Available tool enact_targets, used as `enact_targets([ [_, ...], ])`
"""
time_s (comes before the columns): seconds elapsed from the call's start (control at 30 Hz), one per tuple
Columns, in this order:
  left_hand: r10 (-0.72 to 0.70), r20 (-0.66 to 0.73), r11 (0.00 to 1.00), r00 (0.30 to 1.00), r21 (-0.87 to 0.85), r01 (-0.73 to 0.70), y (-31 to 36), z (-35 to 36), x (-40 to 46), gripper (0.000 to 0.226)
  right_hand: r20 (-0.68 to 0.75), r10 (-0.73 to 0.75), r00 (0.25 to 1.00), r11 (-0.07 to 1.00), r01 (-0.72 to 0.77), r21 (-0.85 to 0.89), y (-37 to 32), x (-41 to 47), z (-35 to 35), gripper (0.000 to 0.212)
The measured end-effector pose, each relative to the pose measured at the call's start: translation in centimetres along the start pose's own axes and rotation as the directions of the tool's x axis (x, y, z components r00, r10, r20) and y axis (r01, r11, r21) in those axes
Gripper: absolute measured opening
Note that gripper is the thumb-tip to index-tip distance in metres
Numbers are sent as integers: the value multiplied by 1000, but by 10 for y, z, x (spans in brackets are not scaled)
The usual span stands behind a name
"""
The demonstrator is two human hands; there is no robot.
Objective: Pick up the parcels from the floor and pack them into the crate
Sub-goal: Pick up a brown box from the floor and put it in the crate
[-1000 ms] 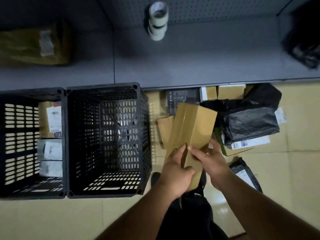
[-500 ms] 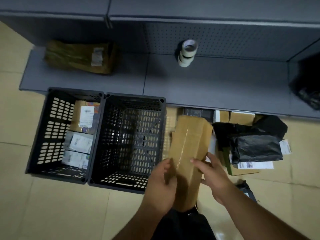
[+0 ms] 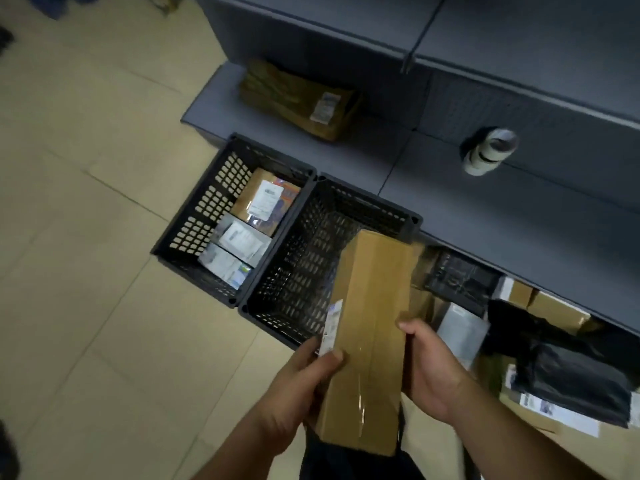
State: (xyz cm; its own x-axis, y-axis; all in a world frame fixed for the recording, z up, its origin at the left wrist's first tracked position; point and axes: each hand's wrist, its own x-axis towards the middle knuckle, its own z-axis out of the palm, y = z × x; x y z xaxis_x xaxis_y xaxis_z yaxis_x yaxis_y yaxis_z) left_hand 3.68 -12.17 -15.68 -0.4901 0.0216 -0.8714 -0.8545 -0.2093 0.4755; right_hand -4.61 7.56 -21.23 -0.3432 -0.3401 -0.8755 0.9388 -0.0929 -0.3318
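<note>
A long brown cardboard box (image 3: 370, 327) with clear tape along its top is held lengthwise over the right edge of a black slatted crate (image 3: 294, 282). My left hand (image 3: 301, 386) grips its left side beside a white label, thumb on top. My right hand (image 3: 433, 365) grips its right side. That crate shows no parcels inside. A second black crate (image 3: 201, 216) touches it on the left and holds three labelled parcels (image 3: 249, 223). More parcels lie on the floor at right: black bags (image 3: 575, 372), brown boxes (image 3: 550, 306) and a grey packet (image 3: 460, 330).
A grey shelf unit (image 3: 485, 188) runs behind the crates. On its lowest shelf lie a brown wrapped parcel (image 3: 298, 98) and stacked rolls of tape (image 3: 491, 150). Beige floor tiles (image 3: 86, 271) stretch to the left.
The box has swung left and now hangs partly over the right crate. Both hands keep hold of it. The view has tilted, so crates and shelf appear rotated.
</note>
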Motion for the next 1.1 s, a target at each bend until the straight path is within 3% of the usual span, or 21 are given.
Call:
enact_targets([
  [0.1, 52, -180, 998, 982, -17, -56, -14, -22, -11, 64, -31, -21, 999, 996, 18, -93, 16, 10, 37, 39],
  [0.2, 138, -366, 990, 920, 29, -137, -30, -48, -18, 47, -103, -126, 987, 964, 97, -249, 38, 25, 75, 36],
  [0.27, 158, -485, 987, 860, 45, -156, -42, -68, -20, 46, -125, -260, 958, 886, 185, -426, 52, 29, 103, 30],
  [0.4, 106, -624, 992, 774, 15, -123, -66, -109, -27, 57, 16, -306, 952, 751, 252, -610, 84, 28, 162, 31],
  [0.5, 71, -665, 994, 743, -18, -111, -81, -141, -38, 60, 68, -214, 975, 708, 203, -676, 113, 32, 205, 35],
  [0.63, 4, -651, 992, 759, -91, -83, -105, -194, -57, 61, 20, -108, 994, 754, 95, -650, 151, 37, 271, 41],
  [0.8, -34, -593, 976, 805, -193, -102, -118, -274, -93, 44, 18, -114, 993, 773, 99, -627, 183, 47, 345, 24],
  [1.1, -99, -546, 941, 832, -324, -101, -112, -388, -131, 38, 67, -64, 996, 746, 92, -659, 209, 68, 457, 27],
])
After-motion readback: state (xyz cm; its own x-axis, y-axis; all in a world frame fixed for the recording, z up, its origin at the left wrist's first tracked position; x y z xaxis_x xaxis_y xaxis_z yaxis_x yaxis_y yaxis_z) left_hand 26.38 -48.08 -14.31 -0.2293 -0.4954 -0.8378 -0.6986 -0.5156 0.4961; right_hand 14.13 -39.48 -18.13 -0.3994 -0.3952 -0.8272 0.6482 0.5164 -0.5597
